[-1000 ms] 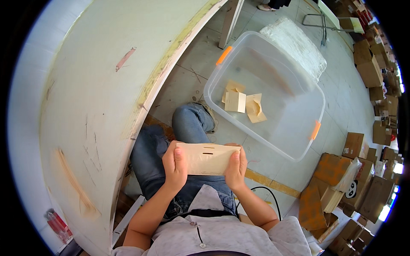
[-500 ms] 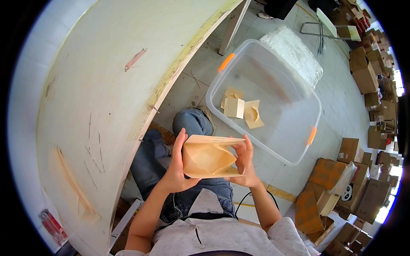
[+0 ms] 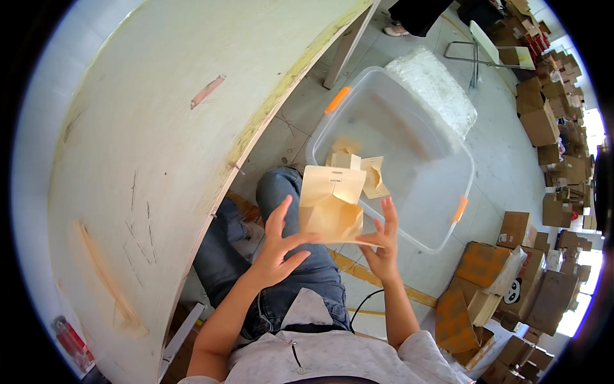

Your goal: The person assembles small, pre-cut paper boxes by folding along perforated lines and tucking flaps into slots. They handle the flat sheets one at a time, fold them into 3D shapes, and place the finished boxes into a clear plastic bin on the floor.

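Smooth matt card box (image 3: 331, 217), translucent plastic tub (image 3: 416, 185), worn denim jeans (image 3: 220, 246), scuffed painted tabletop (image 3: 147, 160)

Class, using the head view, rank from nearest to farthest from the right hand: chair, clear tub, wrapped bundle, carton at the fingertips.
1. Carton, just left of the right hand
2. Clear tub, ahead
3. Wrapped bundle, beyond the tub
4. Chair, upper right
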The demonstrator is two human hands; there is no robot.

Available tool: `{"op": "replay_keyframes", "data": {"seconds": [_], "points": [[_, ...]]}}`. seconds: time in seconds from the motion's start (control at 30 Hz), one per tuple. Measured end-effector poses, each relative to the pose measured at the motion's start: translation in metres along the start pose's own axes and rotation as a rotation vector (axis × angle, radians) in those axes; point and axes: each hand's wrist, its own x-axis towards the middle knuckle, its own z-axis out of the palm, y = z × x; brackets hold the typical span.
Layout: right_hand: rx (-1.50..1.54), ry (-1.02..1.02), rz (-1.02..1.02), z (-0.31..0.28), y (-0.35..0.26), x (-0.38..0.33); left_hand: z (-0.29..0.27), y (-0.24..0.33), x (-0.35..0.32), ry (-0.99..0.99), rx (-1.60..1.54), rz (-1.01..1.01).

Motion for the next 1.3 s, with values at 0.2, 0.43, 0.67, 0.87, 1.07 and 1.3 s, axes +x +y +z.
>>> {"op": "replay_keyframes", "data": {"seconds": [0.2,0.43,0.67,0.87,1.07,1.3], "points": [[-0.305,0.303,0.018,-0.043,0.061,0.017,-0.006,-0.004,-0.01,0.037,-0.036,-0.089],[-0.35,0.337,0.429,-0.051,0.153,-0.017,-0.017,-0.019,-0.041,0.138,-0.099,-0.181],[-0.207,0.467,0.502,-0.031,0.161,-0.068,-0.073,0.036,-0.094,0.235,0.502,-0.103],[-0.138,0.437,0.418,0.006,0.138,-0.065,-0.192,0.073,-0.207,1.065,1.054,-0.156],[-0.054,0.277,0.219,0.052,0.104,-0.037,-0.255,0.025,-0.32,1.025,1.701,-0.893],[0.079,0.137,0.183,0.087,0.065,-0.018,-0.266,-0.014,-0.384,1.145,0.771,-0.632]]}}
